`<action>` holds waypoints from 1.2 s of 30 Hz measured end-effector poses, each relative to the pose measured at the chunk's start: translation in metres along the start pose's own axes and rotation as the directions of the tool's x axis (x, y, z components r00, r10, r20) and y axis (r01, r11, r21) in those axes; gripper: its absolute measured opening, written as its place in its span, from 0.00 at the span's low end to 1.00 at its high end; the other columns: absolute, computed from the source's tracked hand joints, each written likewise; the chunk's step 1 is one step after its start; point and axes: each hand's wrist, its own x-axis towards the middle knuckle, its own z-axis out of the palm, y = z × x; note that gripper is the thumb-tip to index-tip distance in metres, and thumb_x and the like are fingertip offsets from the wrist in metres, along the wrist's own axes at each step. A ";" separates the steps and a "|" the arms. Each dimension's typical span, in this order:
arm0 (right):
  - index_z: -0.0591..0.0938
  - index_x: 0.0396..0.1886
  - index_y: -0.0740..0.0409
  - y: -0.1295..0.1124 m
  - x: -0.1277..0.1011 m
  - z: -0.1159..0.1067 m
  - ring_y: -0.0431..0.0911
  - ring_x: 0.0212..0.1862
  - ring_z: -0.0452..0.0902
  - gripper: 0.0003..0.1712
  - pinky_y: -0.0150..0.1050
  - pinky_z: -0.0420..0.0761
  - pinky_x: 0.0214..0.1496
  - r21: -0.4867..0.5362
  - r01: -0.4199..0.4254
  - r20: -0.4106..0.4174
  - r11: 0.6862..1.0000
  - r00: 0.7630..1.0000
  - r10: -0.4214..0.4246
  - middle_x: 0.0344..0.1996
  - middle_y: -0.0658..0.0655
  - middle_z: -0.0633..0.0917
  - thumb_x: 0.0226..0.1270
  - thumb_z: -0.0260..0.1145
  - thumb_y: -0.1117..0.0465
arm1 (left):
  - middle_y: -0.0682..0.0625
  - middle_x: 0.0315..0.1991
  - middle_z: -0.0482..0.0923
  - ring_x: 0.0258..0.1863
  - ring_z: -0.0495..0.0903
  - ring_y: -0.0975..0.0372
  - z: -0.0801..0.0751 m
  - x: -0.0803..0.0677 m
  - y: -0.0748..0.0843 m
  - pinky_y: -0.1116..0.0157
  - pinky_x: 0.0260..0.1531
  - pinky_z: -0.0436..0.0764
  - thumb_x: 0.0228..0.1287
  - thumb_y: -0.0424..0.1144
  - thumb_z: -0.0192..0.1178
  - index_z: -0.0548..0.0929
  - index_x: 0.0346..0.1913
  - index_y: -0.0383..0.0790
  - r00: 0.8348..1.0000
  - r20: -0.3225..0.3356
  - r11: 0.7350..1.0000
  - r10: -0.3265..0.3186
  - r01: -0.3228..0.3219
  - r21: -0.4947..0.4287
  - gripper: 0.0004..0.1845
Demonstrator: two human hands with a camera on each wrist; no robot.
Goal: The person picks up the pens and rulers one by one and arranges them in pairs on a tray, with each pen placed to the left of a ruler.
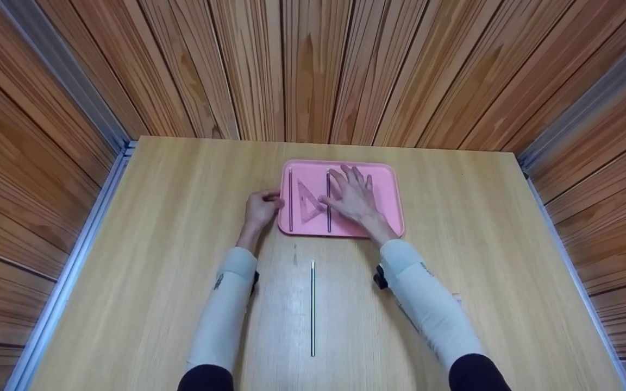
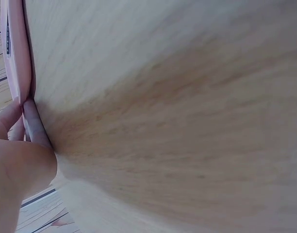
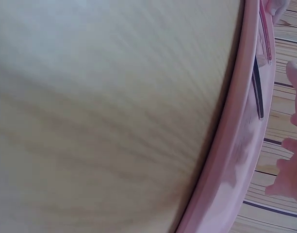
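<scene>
A pink tray [image 1: 340, 231] lies toward the back of the table. My left hand [image 1: 262, 208] pinches its left rim between thumb and fingers; the left wrist view shows the fingertips at the tray edge. Over the tray, my right hand [image 1: 354, 196] hovers with its fingers spread, and a gap shows beneath it in the right wrist view. A thin reddish stick [image 1: 290, 201] lies along the tray's left side. Beside it is a see-through triangle ruler [image 1: 305, 202], then a thin dark stick [image 1: 329, 217], partly under my right thumb.
Nearer me on the wooden table [image 1: 150, 260], a thin shiny stick [image 1: 313, 309] lies lengthwise between my forearms. Wood-panelled walls [image 1: 313, 70] with metal rails stand at the back and both sides.
</scene>
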 end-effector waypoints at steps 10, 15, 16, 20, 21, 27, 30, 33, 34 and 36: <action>0.54 0.80 0.45 0.007 -0.023 -0.003 0.64 0.80 0.37 0.55 0.72 0.36 0.73 -0.061 0.004 0.052 0.998 0.999 0.000 0.80 0.61 0.47 0.60 0.57 0.25 | 0.43 0.44 0.83 0.44 0.80 0.57 0.006 -0.002 -0.003 0.66 0.44 0.80 0.64 0.29 0.61 0.84 0.55 0.36 0.999 -0.016 0.998 0.037 -0.037 0.042 0.16; 0.53 0.80 0.45 0.009 -0.034 -0.007 0.63 0.80 0.36 0.57 0.71 0.36 0.74 -0.079 -0.008 0.059 0.997 0.998 0.013 0.80 0.61 0.47 0.58 0.57 0.23 | 0.43 0.44 0.83 0.44 0.78 0.57 0.008 -0.001 0.000 0.66 0.43 0.77 0.65 0.30 0.60 0.85 0.55 0.36 0.999 -0.019 0.996 0.036 -0.034 0.080 0.16; 0.53 0.80 0.45 0.009 -0.036 -0.008 0.63 0.80 0.36 0.57 0.71 0.36 0.74 -0.080 -0.009 0.058 0.997 0.998 0.014 0.80 0.61 0.48 0.58 0.58 0.24 | 0.43 0.44 0.83 0.44 0.78 0.57 0.008 -0.001 0.001 0.66 0.44 0.77 0.65 0.30 0.60 0.84 0.55 0.36 0.999 -0.013 0.996 0.032 -0.031 0.082 0.16; 0.55 0.80 0.46 0.013 -0.048 -0.015 0.64 0.80 0.37 0.57 0.70 0.36 0.74 -0.079 -0.011 0.041 0.997 0.999 0.014 0.80 0.61 0.49 0.58 0.60 0.25 | 0.43 0.45 0.83 0.45 0.78 0.57 0.008 -0.001 0.001 0.65 0.45 0.78 0.66 0.31 0.60 0.84 0.56 0.37 1.000 0.013 0.995 0.015 -0.016 0.094 0.16; 0.55 0.79 0.47 0.015 -0.052 -0.016 0.65 0.79 0.38 0.57 0.70 0.37 0.74 -0.077 -0.009 0.031 0.997 0.999 0.011 0.80 0.61 0.50 0.58 0.61 0.25 | 0.44 0.45 0.82 0.45 0.78 0.57 0.008 -0.001 0.001 0.65 0.45 0.78 0.67 0.30 0.59 0.84 0.56 0.37 1.000 0.019 0.995 0.010 -0.011 0.095 0.16; 0.58 0.79 0.46 0.028 -0.081 -0.023 0.67 0.78 0.40 0.55 0.71 0.37 0.73 -0.058 -0.016 0.001 0.998 1.000 0.017 0.78 0.63 0.56 0.57 0.63 0.27 | 0.43 0.44 0.82 0.44 0.78 0.57 0.009 0.003 0.003 0.66 0.42 0.78 0.66 0.29 0.59 0.83 0.57 0.37 1.000 0.026 0.995 0.007 -0.009 0.096 0.17; 0.58 0.78 0.45 0.034 -0.098 -0.024 0.67 0.78 0.39 0.56 0.73 0.37 0.72 -0.042 -0.033 -0.020 0.999 0.999 0.032 0.78 0.64 0.56 0.56 0.65 0.28 | 0.44 0.45 0.81 0.46 0.78 0.56 0.008 0.003 0.006 0.65 0.44 0.78 0.66 0.29 0.58 0.82 0.59 0.38 0.999 0.040 0.995 0.010 -0.014 0.097 0.19; 0.57 0.79 0.45 0.039 -0.113 -0.023 0.67 0.79 0.38 0.58 0.73 0.38 0.72 -0.015 -0.036 -0.025 0.999 0.999 0.036 0.79 0.63 0.53 0.54 0.67 0.28 | 0.44 0.46 0.81 0.47 0.78 0.56 0.005 0.001 0.008 0.63 0.47 0.79 0.66 0.29 0.58 0.81 0.61 0.39 0.999 0.044 0.997 -0.003 -0.001 0.083 0.20; 0.57 0.79 0.45 0.040 -0.118 -0.022 0.66 0.79 0.37 0.59 0.73 0.38 0.72 -0.006 -0.035 -0.023 0.999 0.999 0.035 0.79 0.62 0.51 0.53 0.67 0.27 | 0.44 0.46 0.81 0.48 0.78 0.56 0.003 0.001 0.008 0.63 0.48 0.79 0.66 0.29 0.58 0.81 0.61 0.39 0.999 0.039 0.997 -0.008 0.005 0.075 0.20; 0.55 0.79 0.45 0.041 -0.126 -0.021 0.66 0.79 0.37 0.60 0.73 0.38 0.72 0.006 -0.031 -0.012 1.000 0.999 0.031 0.80 0.61 0.49 0.53 0.67 0.27 | 0.44 0.47 0.81 0.48 0.78 0.56 0.000 0.000 0.008 0.63 0.48 0.78 0.66 0.28 0.57 0.81 0.61 0.40 0.999 0.032 0.998 -0.018 0.016 0.063 0.20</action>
